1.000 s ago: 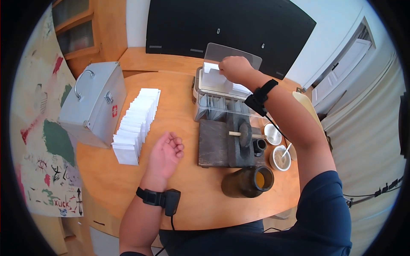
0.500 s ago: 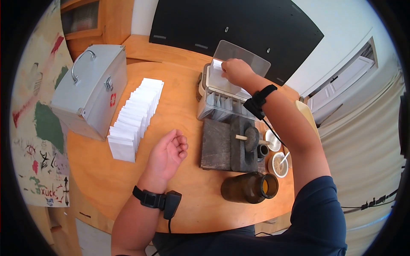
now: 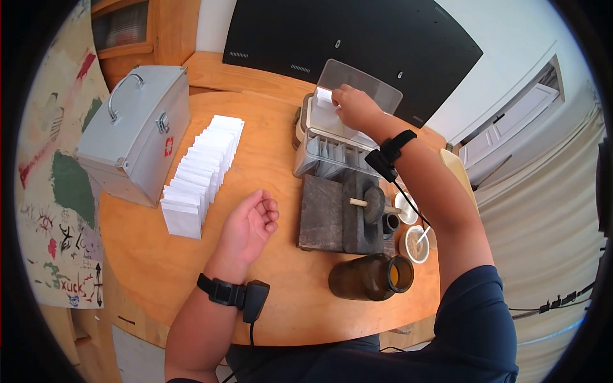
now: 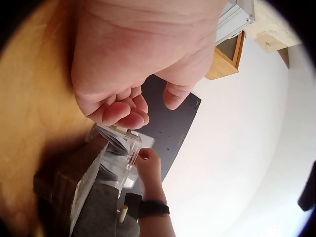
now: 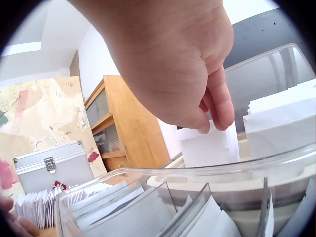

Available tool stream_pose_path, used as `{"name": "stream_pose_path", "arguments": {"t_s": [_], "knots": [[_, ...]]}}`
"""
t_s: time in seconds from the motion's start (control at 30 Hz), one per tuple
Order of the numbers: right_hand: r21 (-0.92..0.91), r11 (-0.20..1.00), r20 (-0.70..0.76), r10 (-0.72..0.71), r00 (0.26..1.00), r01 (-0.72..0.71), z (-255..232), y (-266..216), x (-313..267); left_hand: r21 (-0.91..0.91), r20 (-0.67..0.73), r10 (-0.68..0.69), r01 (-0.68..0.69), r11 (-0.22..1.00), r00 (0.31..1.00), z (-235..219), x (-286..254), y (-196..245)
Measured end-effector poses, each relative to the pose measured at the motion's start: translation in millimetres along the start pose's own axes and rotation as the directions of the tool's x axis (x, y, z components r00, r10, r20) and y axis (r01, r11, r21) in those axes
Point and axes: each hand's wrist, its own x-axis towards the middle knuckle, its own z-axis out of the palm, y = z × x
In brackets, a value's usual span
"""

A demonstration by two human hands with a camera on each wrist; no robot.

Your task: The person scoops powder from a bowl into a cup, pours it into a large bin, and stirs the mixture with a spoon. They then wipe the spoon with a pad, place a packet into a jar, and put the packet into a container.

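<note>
At the far side of the table my right hand point(image 3: 357, 107) reaches into a light-coloured box point(image 3: 305, 122) with a raised clear lid point(image 3: 367, 80). Its thumb and fingers pinch the top edge of a white paper packet point(image 5: 210, 148), which stands upright in the box. More white packets point(image 5: 281, 121) stand beside it. My left hand point(image 3: 248, 226) is palm up over the near part of the table, its fingers loosely curled with nothing in them. To its left runs a long row of overlapping white packets point(image 3: 203, 172).
In front of the box sits a clear divided container point(image 3: 332, 156) with grey packets. Nearer are a dark block point(image 3: 319, 214), a grinding wheel with a wooden handle point(image 3: 373, 205), a brown jar point(image 3: 361, 277) and white bowls, one holding powder point(image 3: 415, 246). A silver case point(image 3: 131, 134) stands left.
The head view has shifted slightly, so the table things appear displaced. My right hand stays at the packets in the box, and my left hand keeps its loose curl.
</note>
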Motion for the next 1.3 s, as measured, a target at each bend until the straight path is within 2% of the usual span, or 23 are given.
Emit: {"name": "stream_pose_path", "arguments": {"t_s": [0.07,0.13,0.37,0.43,0.47,0.5,0.57,0.6,0.63,0.7,0.73,0.8,0.83,0.9,0.93,0.97,1.0,1.03,1.07,1.2,1.23,1.3], "knots": [[0.027,0.999,0.024,-0.018,1.000,0.017,-5.4,-2.7,-2.3,0.005,0.000,0.004,-0.004,1.000,1.000,1.1,-0.4,0.5],[0.022,1.000,0.166,0.007,0.986,-0.011,-6.4,-2.3,-1.3,0.015,-0.022,-0.002,0.002,1.000,1.000,2.0,-0.5,0.6],[0.029,0.998,0.139,-0.054,0.989,0.050,-10.6,4.4,-9.4,0.022,-0.010,-0.006,0.006,1.000,1.000,1.7,-0.8,0.1],[0.105,0.992,0.073,-0.073,0.995,0.065,-22.9,5.4,-18.5,0.018,0.042,0.003,-0.004,1.000,0.999,0.7,-1.3,-0.4],[0.181,0.983,0.008,-0.020,1.000,0.018,-34.5,9.2,-30.7,0.019,0.029,0.011,-0.011,1.000,1.000,1.9,2.7,-1.6],[0.290,0.957,-0.042,-0.004,0.999,0.016,-39.6,1.2,-38.4,0.027,0.030,0.011,-0.011,1.000,0.999,-1.9,-1.6,-2.0],[0.397,0.918,-0.131,0.031,0.991,0.024,-55.5,-10.5,-59.8,0.056,0.082,0.000,-0.004,0.998,0.997,-6.9,4.7,-1.5],[0.413,0.908,-0.206,0.022,0.978,0.067,-65.2,-18.9,-74.2,0.077,0.116,-0.003,-0.006,0.997,0.993,-7.4,3.7,-0.1],[0.411,0.910,-0.217,0.035,0.976,0.059,-75.0,-25.4,-87.4,0.096,0.088,0.015,-0.023,0.995,0.996,-1.1,-0.7,1.3],[0.474,0.875,-0.313,0.068,0.947,0.094,-83.8,-34.3,-115.5,0.305,0.131,0.142,-0.176,0.936,0.981,13.7,-6.9,5.1],[0.487,0.868,-0.318,0.073,0.945,0.096,-87.6,-39.1,-129.0,0.319,0.122,0.143,-0.175,0.932,0.982,20.5,-13.4,9.0],[0.585,0.807,-0.347,0.155,0.925,0.084,-94.7,-44.9,-158.6,0.629,-0.007,0.284,-0.216,0.746,0.959,47.3,-35.6,11.6],[0.594,0.801,-0.345,0.163,0.924,0.080,-96.1,-45.9,-172.5,0.637,-0.012,0.280,-0.208,0.742,0.960,51.9,-44.8,12.4],[0.691,0.717,-0.362,0.238,0.901,0.088,-97.9,-47.0,-196.9,0.876,0.055,0.551,-0.306,0.373,0.832,50.5,-66.9,25.8],[0.704,0.705,-0.364,0.250,0.897,0.089,-98.6,-48.8,-207.7,0.918,0.046,0.628,-0.281,0.281,0.777,38.9,-75.0,34.9],[0.770,0.628,-0.371,0.292,0.882,0.116,-99.0,-51.5,-217.2,0.952,0.047,0.699,-0.245,0.185,0.713,26.3,-81.7,44.4],[0.827,0.543,-0.372,0.335,0.866,0.145,-99.3,-53.9,-225.6,0.958,0.052,0.696,-0.232,0.167,0.716,22.5,-88.5,50.7],[0.865,0.474,-0.360,0.354,0.863,0.166,-100.0,-55.7,-232.3,0.994,0.101,0.792,-0.092,-0.056,0.602,20.6,-95.3,56.0],[0.873,0.458,-0.358,0.365,0.859,0.170,-100.1,-58.2,-237.5,0.963,0.187,0.855,0.080,-0.256,0.483,18.2,-100.8,60.8],[0.909,0.354,-0.370,0.448,0.814,0.218,-103.3,-68.9,-251.8,0.890,0.223,0.840,0.248,-0.382,0.494,-4.1,-95.6,69.6],[0.912,0.337,-0.373,0.444,0.815,0.234,-103.4,-69.7,-254.6,0.887,0.229,0.840,0.250,-0.388,0.492,-6.3,-91.9,68.3],[0.914,0.317,-0.379,0.440,0.814,0.254,-102.9,-70.5,-258.9,0.837,0.177,0.837,0.369,-0.405,0.518,-6.7,-86.1,64.7]]}}
